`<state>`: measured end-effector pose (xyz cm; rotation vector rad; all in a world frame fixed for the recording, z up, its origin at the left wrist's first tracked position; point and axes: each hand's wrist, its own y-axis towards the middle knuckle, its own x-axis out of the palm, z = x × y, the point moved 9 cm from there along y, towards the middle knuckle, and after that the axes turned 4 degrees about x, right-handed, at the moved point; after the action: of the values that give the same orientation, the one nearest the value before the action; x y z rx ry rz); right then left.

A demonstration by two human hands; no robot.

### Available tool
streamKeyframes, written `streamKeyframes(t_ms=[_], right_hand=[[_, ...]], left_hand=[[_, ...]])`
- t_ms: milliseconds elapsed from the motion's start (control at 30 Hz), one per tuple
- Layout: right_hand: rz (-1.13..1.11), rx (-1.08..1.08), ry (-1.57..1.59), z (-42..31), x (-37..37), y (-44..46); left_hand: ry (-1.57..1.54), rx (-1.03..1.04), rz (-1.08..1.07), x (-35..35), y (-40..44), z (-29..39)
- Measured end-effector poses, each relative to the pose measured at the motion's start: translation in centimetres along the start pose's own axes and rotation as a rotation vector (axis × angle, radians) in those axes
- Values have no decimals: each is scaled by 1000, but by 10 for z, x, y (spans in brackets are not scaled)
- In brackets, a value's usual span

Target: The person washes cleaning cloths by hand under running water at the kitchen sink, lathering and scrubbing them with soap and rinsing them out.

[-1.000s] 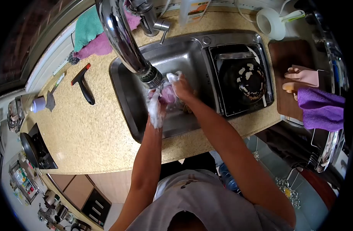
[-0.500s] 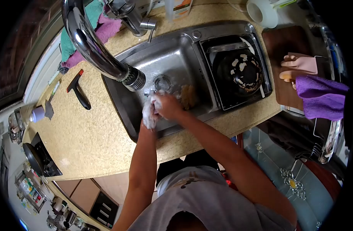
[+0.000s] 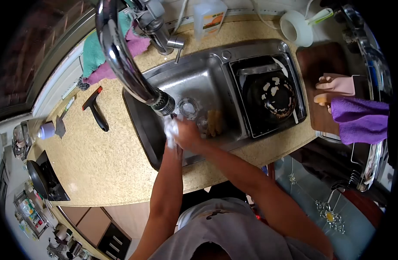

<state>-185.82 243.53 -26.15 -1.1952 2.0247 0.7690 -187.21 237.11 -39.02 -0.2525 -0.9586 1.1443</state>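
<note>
White suds cover my left hand, which is over the left basin of the steel sink. My right hand is closed around its side, the two pressed together. Foam and motion blur hide the fingers of my left hand. Directly above them is the end of the curved chrome faucet. Beyond the hands lies the drain. A yellowish-brown sponge-like thing lies on the basin floor to the right of my hands.
A dark, worn pan fills the right basin. On the counter at left lie a black squeegee and a scraper. A plastic bottle stands behind the sink. Rubber gloves and a purple cloth hang at right.
My hands remain together, with the right hand shifted slightly against the soapy left. The whole view has tilted a little, showing more of the bottle behind the sink.
</note>
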Motion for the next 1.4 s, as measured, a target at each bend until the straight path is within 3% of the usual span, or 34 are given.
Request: streamKeyframes(t_ms=[33,100,133,200,267,300,333,367,400,533,600,667,767,867,933,967,1033,1100,1200,1233,1267,1300,1333,1400], right_hand=[[6,115,224,17,4,-1],[-122,351,285,64,30,11],[-253,499,104,68,16,27],[-154,339,245,80,16,49],[-88,382,613,88,5,81],[-192,688,1140,102,31,88],[-218,473,1365,83,7,107],[-244,499,1408,73,-10,116],[-270,525,1455,64,-20,122],[-234,501,1443,62,-24,136],[-234,477,1295,68,-23,142],[-244,543,1219,82,-16,146],[-271,589,1039,95,-8,148],[-254,613,1024,102,-6,149],[-252,675,1039,107,-3,149],[-249,676,1041,107,-3,151],[-252,700,1026,111,0,152],[-258,716,1031,111,-3,152],[-238,708,1018,114,-6,148],[-216,685,1000,117,-3,146],[-187,478,646,126,4,148],[-205,479,641,123,-2,138],[-217,471,638,120,-8,128],[-181,426,530,114,-23,111]], left_hand=[[-72,-39,-5,3,-1,0],[-146,-81,63,11,-11,-3],[-145,-80,82,14,-12,-4],[-137,-63,95,15,-6,-4],[-106,-3,21,17,-4,18],[-71,52,-53,18,-2,31],[87,-1,48,3,3,31],[237,-69,141,-11,8,31],[442,-56,83,-2,-3,46],[362,78,251,-20,4,55],[214,98,289,-20,6,55],[377,53,337,-15,5,58],[235,63,166,-4,18,59],[696,76,37,11,31,61],[637,-4,-23,24,37,57],[520,33,63,28,38,56],[157,139,-6,18,55,49],[157,122,-63,10,78,39],[318,128,-158,21,90,31],[593,242,-57,1,113,18],[927,267,-44,1,121,14],[1261,290,-22,1,129,11],[1409,195,-15,53,87,37],[1155,205,-293,57,89,18]])
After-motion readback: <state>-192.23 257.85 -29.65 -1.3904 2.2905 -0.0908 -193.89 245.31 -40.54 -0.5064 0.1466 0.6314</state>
